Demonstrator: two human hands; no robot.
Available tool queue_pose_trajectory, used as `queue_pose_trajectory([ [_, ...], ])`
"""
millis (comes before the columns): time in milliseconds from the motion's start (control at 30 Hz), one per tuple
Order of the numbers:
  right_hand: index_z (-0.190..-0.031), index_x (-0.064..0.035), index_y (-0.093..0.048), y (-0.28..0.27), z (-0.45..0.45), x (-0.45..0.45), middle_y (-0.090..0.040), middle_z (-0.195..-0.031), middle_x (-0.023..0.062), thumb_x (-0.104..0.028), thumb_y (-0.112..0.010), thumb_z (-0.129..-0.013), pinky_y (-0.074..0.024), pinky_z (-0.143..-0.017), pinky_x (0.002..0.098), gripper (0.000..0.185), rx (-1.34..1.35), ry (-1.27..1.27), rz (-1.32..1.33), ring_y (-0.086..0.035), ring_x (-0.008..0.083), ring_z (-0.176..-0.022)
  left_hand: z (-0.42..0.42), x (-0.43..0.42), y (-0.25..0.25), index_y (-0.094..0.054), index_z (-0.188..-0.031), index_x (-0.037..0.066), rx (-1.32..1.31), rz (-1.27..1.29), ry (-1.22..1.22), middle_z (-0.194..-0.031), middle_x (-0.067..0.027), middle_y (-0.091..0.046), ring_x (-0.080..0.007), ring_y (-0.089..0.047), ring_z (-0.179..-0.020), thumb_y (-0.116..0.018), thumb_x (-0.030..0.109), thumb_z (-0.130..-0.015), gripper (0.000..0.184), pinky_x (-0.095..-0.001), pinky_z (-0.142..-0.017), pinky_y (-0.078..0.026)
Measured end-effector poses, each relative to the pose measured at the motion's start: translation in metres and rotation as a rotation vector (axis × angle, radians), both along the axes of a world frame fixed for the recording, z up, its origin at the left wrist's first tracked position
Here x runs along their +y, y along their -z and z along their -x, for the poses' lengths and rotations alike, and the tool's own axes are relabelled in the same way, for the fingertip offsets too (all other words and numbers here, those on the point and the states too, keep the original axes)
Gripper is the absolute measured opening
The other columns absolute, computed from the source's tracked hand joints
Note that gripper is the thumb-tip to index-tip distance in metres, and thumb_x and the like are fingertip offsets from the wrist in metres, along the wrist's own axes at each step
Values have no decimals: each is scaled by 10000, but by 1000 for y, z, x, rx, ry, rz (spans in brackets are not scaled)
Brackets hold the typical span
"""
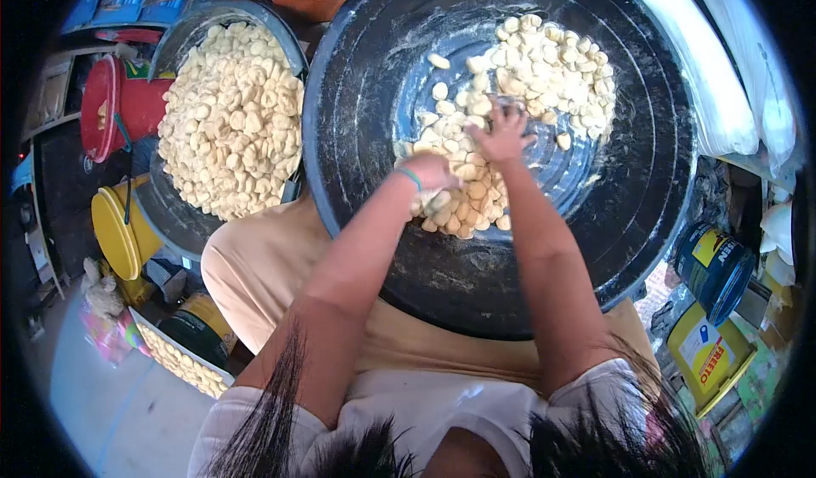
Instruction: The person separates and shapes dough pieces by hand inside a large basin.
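Observation:
A large round black basin [450,282] rests over my lap, its inside dusted with white powder. Pale, rounded dough-like pieces [552,70] lie in it in a band from the upper right to the lower middle. My left hand [429,172], with a teal band at the wrist, is at the left side of the pieces, blurred; its fingers are smeared, and what they hold cannot be made out. My right hand [503,134] has its fingers spread over the middle of the pieces, touching or just above them.
At the left, a second dark tub [183,219] is heaped with similar pieces. Beside it are a red bucket [100,108] and a yellow bucket [117,233]. A blue bucket [718,270] and a yellow container [705,355] stand at the right. White sacks [705,70] lie at the upper right.

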State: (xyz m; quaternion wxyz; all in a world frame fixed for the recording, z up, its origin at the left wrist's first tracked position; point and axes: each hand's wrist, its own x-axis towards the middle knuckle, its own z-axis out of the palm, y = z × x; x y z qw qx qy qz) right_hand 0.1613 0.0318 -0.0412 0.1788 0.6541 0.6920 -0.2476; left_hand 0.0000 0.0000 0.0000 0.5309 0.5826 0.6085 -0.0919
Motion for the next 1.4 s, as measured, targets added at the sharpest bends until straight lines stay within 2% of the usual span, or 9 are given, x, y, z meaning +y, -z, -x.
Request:
queue_pose_trajectory([
  [100,-1351,-190,-471,-46,38,-29,-286,-1462,198,-646,-545,-768,-46,-1018,724,743,212,-268,177,-126,360,-1406,15,57,0,-683,-857,17,36,-180,-263,-920,-181,-672,-347,-643,-805,-610,448,-779,445,-417,-789,-495],
  [267,-1146,-166,-632,-73,0,-82,-405,-1382,154,-422,-716,-747,-241,-1082,552,481,970,-604,396,-342,339,-1306,6,82,50,-356,-1401,189,170,-371,-202,-1482,-230,-205,-383,-252,-1338,-518,569,-833,702,-508,-1061,-247],
  [367,-1057,-89,-660,-48,-88,-19,-576,-1130,131,-355,-672,-818,-399,-971,415,358,780,-11,373,-501,302,-1112,-31,27,22,-81,-1492,263,321,-83,178,-1534,-190,25,-361,27,-1418,-461,661,-820,869,-610,-1089,-3],
  [567,-1275,-128,-526,50,-75,-69,-287,-1449,208,-498,-530,-860,-94,-1087,623,557,-134,311,-580,-188,321,-1392,-18,24,-21,-472,-1331,93,-210,425,639,-1408,-236,-367,-362,-377,-1287,-606,556,-782,731,-447,-1042,-323],
  [600,-1348,-175,-448,18,-37,-76,-110,-1516,197,-530,-471,-869,51,-1034,698,597,32,423,-163,-19,334,-1422,-3,37,-6,-523,-1272,72,-133,297,502,-1349,-229,-432,-354,-437,-1220,-586,560,-797,684,-423,-1009,-359],
  [833,-1329,-86,-467,-62,-47,-91,-340,-1407,206,-647,-567,-760,-251,-1042,590,805,981,36,448,-329,381,-1292,0,5,30,-450,-1358,113,267,26,-113,-1458,-208,-231,-425,-293,-1296,-429,588,-876,676,-495,-1080,-270],
  [1067,-1364,-35,-401,8,-154,-96,-487,-1263,272,-791,-429,-754,-471,-833,556,971,698,1078,1116,-470,400,-1181,-18,-5,-15,-432,-1368,125,77,300,198,-1442,-205,-332,-331,-306,-1346,-362,618,-874,701,-413,-1080,-286],
  [1100,-1409,-72,-332,-8,-97,-109,-429,-1329,286,-787,-401,-769,-279,-996,654,962,691,1260,919,-423,480,-1199,-7,-5,14,-426,-1371,127,122,229,154,-1454,-196,-317,-338,-298,-1349,-380,626,-866,712,-410,-1084,-279],
  [1400,-1359,-33,-391,-21,-111,-99,-543,-1236,198,-823,-270,-777,-472,-849,534,989,698,917,1148,-564,336,-1056,18,-6,25,-349,-1425,158,-85,243,146,-1495,-158,-257,-321,-215,-1388,-440,787,-739,935,-456,-1113,-215],
])
